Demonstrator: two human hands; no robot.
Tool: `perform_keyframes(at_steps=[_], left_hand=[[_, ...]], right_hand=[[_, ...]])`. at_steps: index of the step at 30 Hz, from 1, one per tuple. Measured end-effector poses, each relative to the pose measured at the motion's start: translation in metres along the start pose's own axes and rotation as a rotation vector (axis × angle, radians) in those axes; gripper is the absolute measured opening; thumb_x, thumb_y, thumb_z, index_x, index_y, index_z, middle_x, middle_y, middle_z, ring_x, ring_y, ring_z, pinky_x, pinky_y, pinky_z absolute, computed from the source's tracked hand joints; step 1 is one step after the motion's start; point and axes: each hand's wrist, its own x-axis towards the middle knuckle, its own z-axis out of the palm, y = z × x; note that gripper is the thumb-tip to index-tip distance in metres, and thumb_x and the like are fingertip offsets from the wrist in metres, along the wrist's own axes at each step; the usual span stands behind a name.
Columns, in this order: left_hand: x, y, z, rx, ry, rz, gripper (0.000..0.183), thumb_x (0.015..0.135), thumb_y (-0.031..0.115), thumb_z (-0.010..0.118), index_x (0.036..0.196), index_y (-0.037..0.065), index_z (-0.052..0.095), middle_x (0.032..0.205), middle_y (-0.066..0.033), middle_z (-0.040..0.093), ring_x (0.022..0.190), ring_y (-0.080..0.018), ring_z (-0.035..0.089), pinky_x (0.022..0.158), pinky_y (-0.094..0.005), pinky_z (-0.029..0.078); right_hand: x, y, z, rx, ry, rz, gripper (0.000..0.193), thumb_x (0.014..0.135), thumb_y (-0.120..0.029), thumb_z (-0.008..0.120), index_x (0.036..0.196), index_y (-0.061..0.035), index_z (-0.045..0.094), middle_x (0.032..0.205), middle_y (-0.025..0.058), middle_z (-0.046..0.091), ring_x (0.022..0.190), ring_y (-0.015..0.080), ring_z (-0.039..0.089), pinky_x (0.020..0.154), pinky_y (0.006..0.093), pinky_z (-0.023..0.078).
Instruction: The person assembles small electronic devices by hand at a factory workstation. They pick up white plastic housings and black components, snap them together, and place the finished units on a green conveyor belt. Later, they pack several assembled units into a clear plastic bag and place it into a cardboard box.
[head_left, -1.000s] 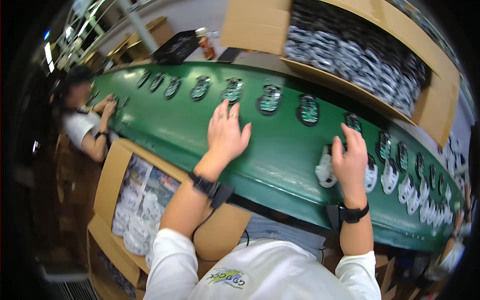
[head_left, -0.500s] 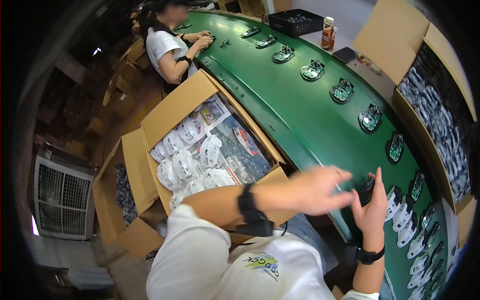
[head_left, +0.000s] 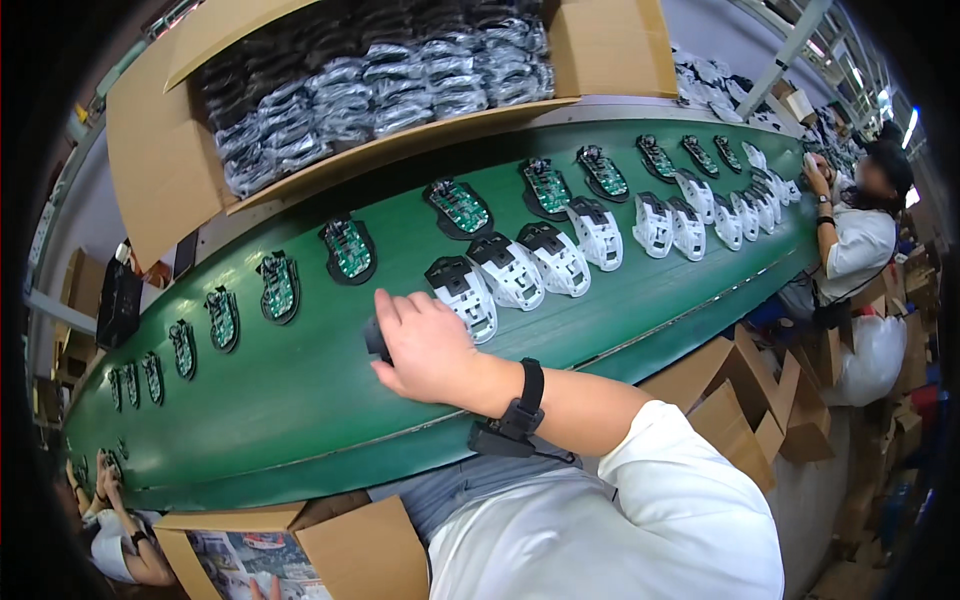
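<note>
Near the middle of the frame the right hand point(head_left: 425, 345) lies on the green belt point(head_left: 300, 400), its fingers curled partly closed around a small dark part point(head_left: 376, 340), of which only one end shows at the hand's left side; the rest is hidden under the palm, so the exact grip cannot be told. A black wrist strap point(head_left: 520, 410) sits behind the hand. The left hand is not in view. Just to the right of the hand, nearly touching the knuckles, lies the first white and black mouse shell point(head_left: 462, 293) of a row that runs toward the upper right of the frame. Above that row, a line of black bases with green circuit boards point(head_left: 349, 250) stretches from the lower left to the upper right. To the left of the hand and below it the belt is bare green, down to its near edge, which crosses the frame from lower left to right. Along the belt's far edge a big cardboard box point(head_left: 150, 150) holds bagged cables. An open carton point(head_left: 330, 545) stands at the lower left, below the belt edge. Another person point(head_left: 860, 230) works at the upper right end of the belt, and another person's hands point(head_left: 105, 480) show at the lower left.
</note>
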Motion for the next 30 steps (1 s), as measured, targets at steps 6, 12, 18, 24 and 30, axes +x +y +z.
perform_keyframes(at_steps=[6, 12, 18, 24, 30], left_hand=[[0.041, -0.020, -0.020, 0.240, -0.160, -0.047, 0.069, 0.080, 0.039, 0.078, 0.141, 0.010, 0.062, 0.149, -0.0271, 0.053, 0.130, -0.0462, 0.053, 0.110, -0.0507, 0.044], [0.036, -0.049, -0.006, 0.326, -0.129, 0.116, 0.078, 0.077, 0.056, 0.078, 0.135, 0.004, 0.065, 0.141, -0.0290, 0.058, 0.127, -0.0483, 0.054, 0.108, -0.0557, 0.043], [0.037, -0.063, -0.048, 0.005, -0.201, -0.499, 0.073, 0.089, 0.059, 0.070, 0.127, -0.003, 0.066, 0.116, -0.0320, 0.069, 0.102, -0.0474, 0.067, 0.091, -0.0528, 0.053], [0.126, 0.044, -0.075, -1.351, 0.439, 0.078, 0.035, 0.097, 0.010, 0.062, 0.129, -0.005, 0.061, 0.105, -0.0040, 0.064, 0.095, -0.0130, 0.060, 0.083, -0.0304, 0.052], [0.210, 0.233, -0.088, -1.327, 0.544, 0.493, 0.048, 0.090, 0.019, 0.077, 0.129, -0.008, 0.066, 0.102, -0.0175, 0.077, 0.088, -0.0154, 0.072, 0.081, -0.0305, 0.057]], right_hand=[[-0.004, 0.030, -0.008, -0.031, 0.064, -0.009, 0.088, 0.073, -0.034, 0.081, 0.137, 0.0163, 0.048, 0.119, 0.0239, 0.060, 0.109, 0.0360, 0.059, 0.092, 0.0430, 0.054], [-0.002, 0.002, 0.005, 0.057, -0.158, -0.063, 0.094, 0.074, -0.041, 0.083, 0.139, 0.0167, 0.047, 0.120, 0.0208, 0.056, 0.110, 0.0344, 0.055, 0.094, 0.0419, 0.052], [0.001, -0.001, 0.005, 0.129, -0.123, -0.220, 0.084, 0.075, -0.044, 0.085, 0.138, 0.0023, 0.055, 0.115, 0.0176, 0.060, 0.110, 0.0347, 0.057, 0.092, 0.0410, 0.053], [0.005, 0.003, 0.021, 0.579, 0.070, -0.217, 0.063, 0.081, -0.043, 0.083, 0.125, -0.0016, 0.065, 0.125, 0.0187, 0.066, 0.111, 0.0383, 0.064, 0.095, 0.0429, 0.055], [0.010, -0.023, 0.010, 0.877, 0.091, -0.206, 0.068, 0.083, -0.030, 0.086, 0.139, -0.0014, 0.061, 0.133, 0.0211, 0.065, 0.122, 0.0361, 0.064, 0.103, 0.0408, 0.053]])
